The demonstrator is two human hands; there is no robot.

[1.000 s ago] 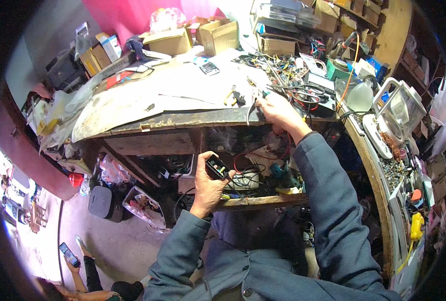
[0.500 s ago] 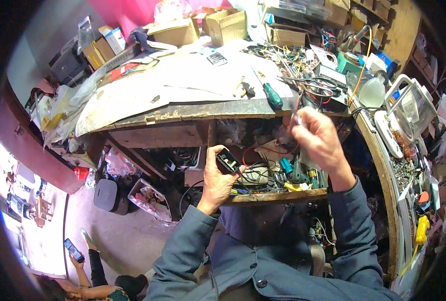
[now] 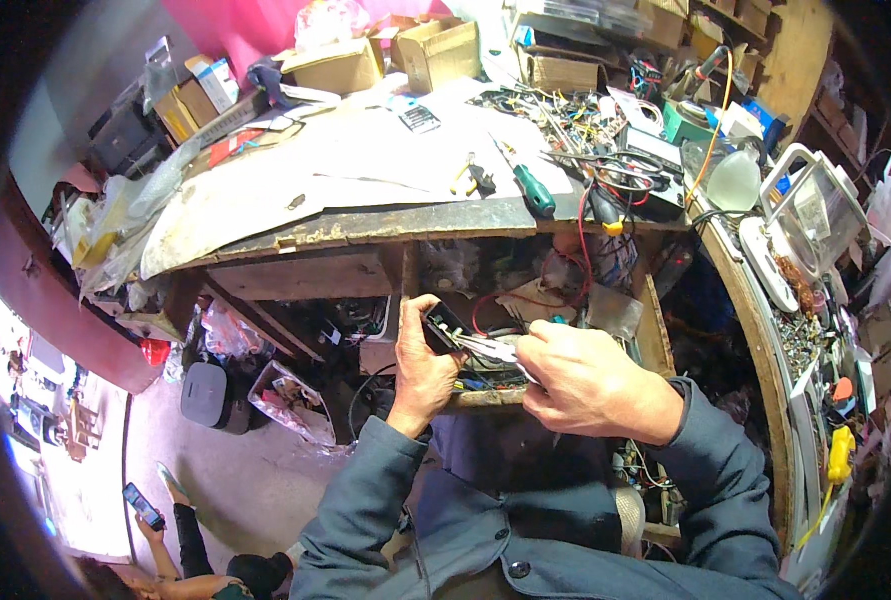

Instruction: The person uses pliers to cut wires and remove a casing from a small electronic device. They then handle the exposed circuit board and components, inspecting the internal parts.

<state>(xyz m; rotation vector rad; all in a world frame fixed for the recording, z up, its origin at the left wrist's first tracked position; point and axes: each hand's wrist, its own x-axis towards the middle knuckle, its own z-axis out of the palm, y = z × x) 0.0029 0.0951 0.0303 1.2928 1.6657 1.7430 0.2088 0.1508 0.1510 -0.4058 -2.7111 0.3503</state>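
My left hand [image 3: 424, 375] is closed around a small black open case [image 3: 438, 322] with light-coloured parts inside, held above the open drawer. Closed in a pinch, my right hand [image 3: 590, 385] grips silver tweezers [image 3: 487, 347]. Their slim tips point left and reach the mouth of the case; whether they touch a part inside cannot be made out. Behind the hands, on the bench edge, lie a green-handled screwdriver [image 3: 534, 190] and cutting pliers [image 3: 476, 178] with yellow and black handles. A red test lead [image 3: 587, 250] hangs from the bench into the drawer.
The drawer's wooden front edge [image 3: 485, 398] runs beneath my hands, with cables and tools behind it. A heap of wires and probes [image 3: 575, 125] covers the bench's right part. Cardboard boxes [image 3: 437, 52] stand at the back. At lower left, a person holds a phone [image 3: 142, 504].
My right hand has come down and left from the bench edge to the case, bringing the tweezers to its opening. The left hand still holds the case in nearly the same place.
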